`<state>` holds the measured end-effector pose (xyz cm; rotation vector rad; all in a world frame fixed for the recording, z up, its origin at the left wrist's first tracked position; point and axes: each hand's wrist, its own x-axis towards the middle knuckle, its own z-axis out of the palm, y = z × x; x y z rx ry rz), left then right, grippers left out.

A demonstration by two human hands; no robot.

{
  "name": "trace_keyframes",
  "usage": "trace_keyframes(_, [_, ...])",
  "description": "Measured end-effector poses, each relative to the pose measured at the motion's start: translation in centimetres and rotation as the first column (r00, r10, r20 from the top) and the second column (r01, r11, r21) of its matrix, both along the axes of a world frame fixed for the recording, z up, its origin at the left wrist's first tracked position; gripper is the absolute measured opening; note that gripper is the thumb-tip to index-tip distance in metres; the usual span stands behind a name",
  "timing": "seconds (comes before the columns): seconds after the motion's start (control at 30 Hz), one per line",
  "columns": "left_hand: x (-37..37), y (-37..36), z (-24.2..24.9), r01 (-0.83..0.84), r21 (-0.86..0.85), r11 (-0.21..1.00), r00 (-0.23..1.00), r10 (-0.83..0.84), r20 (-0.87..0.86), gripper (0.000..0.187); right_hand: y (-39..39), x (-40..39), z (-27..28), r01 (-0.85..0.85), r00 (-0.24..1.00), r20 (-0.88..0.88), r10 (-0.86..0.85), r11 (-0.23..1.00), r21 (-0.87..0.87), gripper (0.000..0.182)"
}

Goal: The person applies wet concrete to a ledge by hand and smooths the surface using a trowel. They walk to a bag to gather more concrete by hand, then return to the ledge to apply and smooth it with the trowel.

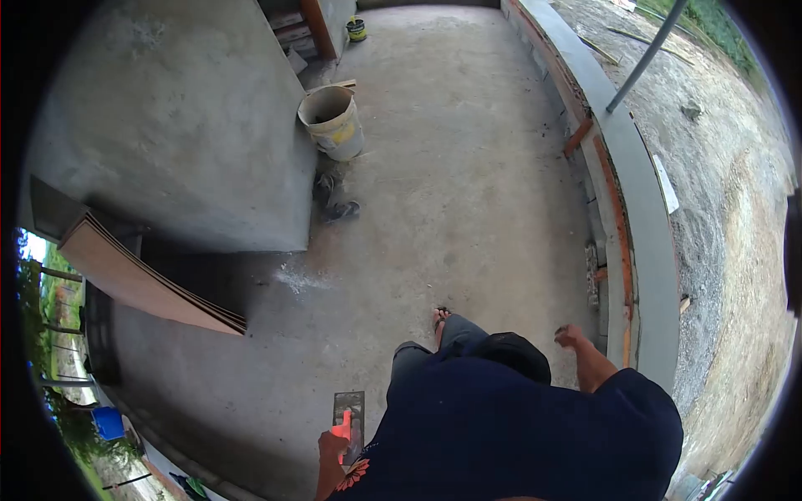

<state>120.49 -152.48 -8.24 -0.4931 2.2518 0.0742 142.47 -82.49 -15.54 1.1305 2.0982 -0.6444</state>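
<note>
At the bottom left, my left hand (332, 445) is closed around the bright red-orange handle of a plastering trowel (357, 403). The trowel's flat rectangular blade looks grey and smeared, and it hangs beside my body above the floor. Out to my right, my right hand (570, 336) is held away from my side, close to the low wall, with loosely bent fingers and no visible object in it. My dark blue shirt hides part of the floor between the hands. One sandalled foot (441, 316) shows ahead of me.
A stained bucket (338, 134) stands beside the grey plastered wall (175, 117), with dark shoes (341, 211) nearby. Curved stacked sheets (150, 275) lean at the left. A low wall with a smooth grey top (635, 200) runs along the right. A small bucket (357, 31) is farther off.
</note>
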Motion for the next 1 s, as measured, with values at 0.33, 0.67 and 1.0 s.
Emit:
trace_keyframes(0.33, [-15.1,6.5,-2.0,-0.253,-0.041,0.967,0.967,0.253,0.004,0.035,11.4,-53.1,15.2,-0.167,0.869,-0.324,0.375,0.837,0.521,0.082])
trace_keyframes(0.67, [-61.5,21.6,6.0,-0.019,0.094,0.995,0.998,0.025,-0.056,0.027,9.5,-45.1,7.4,0.339,0.909,0.385,-0.161,0.824,-0.454,0.052])
trace_keyframes(1.0, [-85.0,40.6,3.1,0.071,-0.063,0.995,0.964,-0.053,0.261,0.022,34.7,-70.1,1.9,0.613,0.784,0.127,-0.607,0.726,-0.312,0.035])
